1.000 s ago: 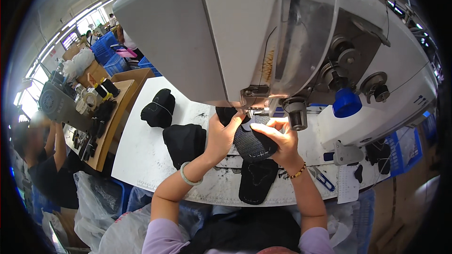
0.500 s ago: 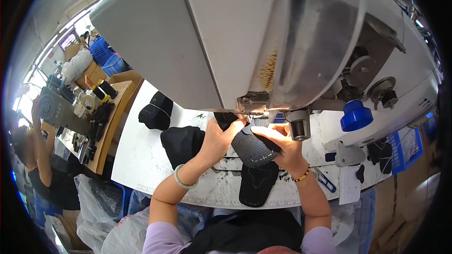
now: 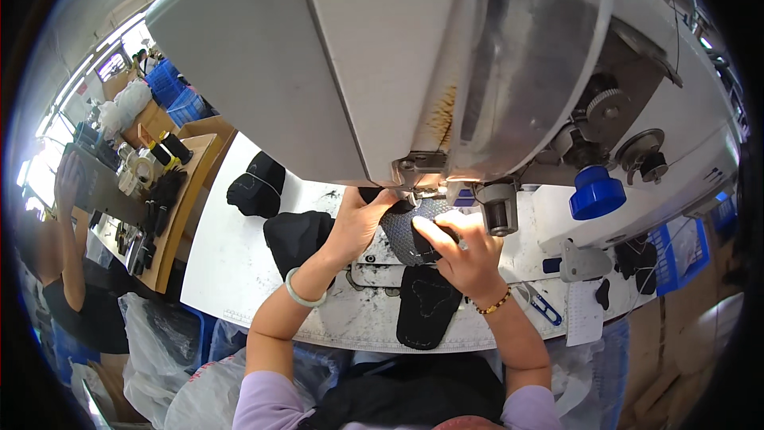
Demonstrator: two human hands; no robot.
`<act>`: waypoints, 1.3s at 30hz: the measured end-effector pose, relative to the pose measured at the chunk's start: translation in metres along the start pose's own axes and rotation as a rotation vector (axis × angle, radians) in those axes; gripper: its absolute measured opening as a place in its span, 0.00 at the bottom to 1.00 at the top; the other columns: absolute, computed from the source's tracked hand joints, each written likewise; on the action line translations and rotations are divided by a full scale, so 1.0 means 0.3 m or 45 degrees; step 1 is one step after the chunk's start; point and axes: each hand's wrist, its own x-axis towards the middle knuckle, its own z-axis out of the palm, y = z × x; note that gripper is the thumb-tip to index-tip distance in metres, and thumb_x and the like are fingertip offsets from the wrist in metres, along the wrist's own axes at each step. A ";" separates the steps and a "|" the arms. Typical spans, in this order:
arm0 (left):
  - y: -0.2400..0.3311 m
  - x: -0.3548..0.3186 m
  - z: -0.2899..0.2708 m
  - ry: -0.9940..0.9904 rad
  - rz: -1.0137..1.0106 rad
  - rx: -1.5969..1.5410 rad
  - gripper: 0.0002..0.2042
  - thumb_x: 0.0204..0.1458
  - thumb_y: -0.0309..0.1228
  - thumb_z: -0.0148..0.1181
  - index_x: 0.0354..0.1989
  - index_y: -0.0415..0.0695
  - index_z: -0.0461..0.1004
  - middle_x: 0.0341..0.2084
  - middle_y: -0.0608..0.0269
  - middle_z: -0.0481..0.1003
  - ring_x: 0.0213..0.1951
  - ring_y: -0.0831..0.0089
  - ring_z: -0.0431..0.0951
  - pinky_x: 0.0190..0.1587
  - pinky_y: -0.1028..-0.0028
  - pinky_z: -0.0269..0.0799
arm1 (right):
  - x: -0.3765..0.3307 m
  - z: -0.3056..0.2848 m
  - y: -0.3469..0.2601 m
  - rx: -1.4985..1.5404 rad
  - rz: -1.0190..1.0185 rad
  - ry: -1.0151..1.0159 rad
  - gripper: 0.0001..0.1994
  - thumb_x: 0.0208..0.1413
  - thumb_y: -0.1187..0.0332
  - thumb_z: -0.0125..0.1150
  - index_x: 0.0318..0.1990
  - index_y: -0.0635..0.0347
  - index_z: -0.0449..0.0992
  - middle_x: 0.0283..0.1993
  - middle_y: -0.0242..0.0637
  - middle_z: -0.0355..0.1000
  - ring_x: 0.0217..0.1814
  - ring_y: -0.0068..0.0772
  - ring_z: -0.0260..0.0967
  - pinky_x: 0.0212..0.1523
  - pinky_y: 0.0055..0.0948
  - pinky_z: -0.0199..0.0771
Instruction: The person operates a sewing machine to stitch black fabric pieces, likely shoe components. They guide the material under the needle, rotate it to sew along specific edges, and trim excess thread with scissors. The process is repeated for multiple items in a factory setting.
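Under the needle area of a large white sewing machine point(image 3: 334, 72) lies a grey mesh fabric piece point(image 3: 402, 239) with black parts. My left hand point(image 3: 360, 224) pinches its left side, thumb near the presser foot. From the right, my right hand point(image 3: 471, 259) grips its edge, thumb and fingertips pressed on the mesh. The needle tip is hard to make out behind the machine head. Nearer me on the table, a flat black piece point(image 3: 428, 306) with light stitching lies below the mesh piece. A stack of black pieces point(image 3: 298, 240) rests left of my left hand.
A tied black bundle point(image 3: 256, 185) lies farther left on the white table point(image 3: 231, 271). Blue-handled thread snips point(image 3: 544, 308) and a white card point(image 3: 585, 312) are at right. A blue crate point(image 3: 680, 255) stands beyond. At far left, a person sits by another machine.
The mesh piece has turned and now lies flatter under the machine head. My right hand has shifted down and left, its fingers now over the mesh. The whole view has moved slightly.
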 end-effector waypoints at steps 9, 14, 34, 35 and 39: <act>0.018 -0.002 0.042 0.046 0.071 0.013 0.06 0.55 0.23 0.55 0.39 0.35 0.73 0.34 0.65 0.74 0.36 0.82 0.72 0.41 0.79 0.68 | 0.030 -0.020 -0.001 0.047 -0.030 -0.007 0.24 0.31 0.76 0.57 0.43 0.45 0.79 0.40 0.24 0.67 0.33 0.26 0.63 0.27 0.25 0.65; 0.005 -0.005 0.038 0.069 0.137 0.154 0.07 0.56 0.25 0.54 0.38 0.34 0.74 0.32 0.67 0.75 0.35 0.83 0.71 0.39 0.79 0.67 | 0.019 -0.016 0.008 0.023 0.011 -0.023 0.25 0.31 0.76 0.57 0.43 0.45 0.79 0.40 0.23 0.68 0.32 0.26 0.64 0.26 0.25 0.63; 0.018 -0.075 0.123 0.314 0.211 0.180 0.09 0.56 0.27 0.52 0.38 0.34 0.75 0.24 0.65 0.74 0.20 0.81 0.71 0.18 0.80 0.66 | 0.039 -0.048 -0.030 -0.096 -0.046 -0.003 0.17 0.37 0.72 0.64 0.39 0.41 0.80 0.39 0.18 0.70 0.29 0.20 0.58 0.33 0.23 0.59; 0.008 -0.074 0.119 0.323 0.219 0.174 0.09 0.56 0.27 0.52 0.38 0.34 0.75 0.25 0.65 0.74 0.20 0.81 0.71 0.18 0.80 0.66 | 0.040 -0.049 -0.030 -0.094 -0.046 0.001 0.16 0.38 0.72 0.63 0.38 0.41 0.81 0.39 0.17 0.70 0.28 0.20 0.58 0.33 0.22 0.59; -0.009 -0.084 0.127 0.377 0.266 0.194 0.08 0.56 0.27 0.52 0.37 0.36 0.74 0.26 0.66 0.74 0.21 0.82 0.71 0.18 0.81 0.66 | 0.047 -0.054 -0.033 -0.082 -0.038 0.011 0.16 0.38 0.73 0.63 0.38 0.42 0.81 0.38 0.17 0.71 0.28 0.19 0.58 0.34 0.22 0.59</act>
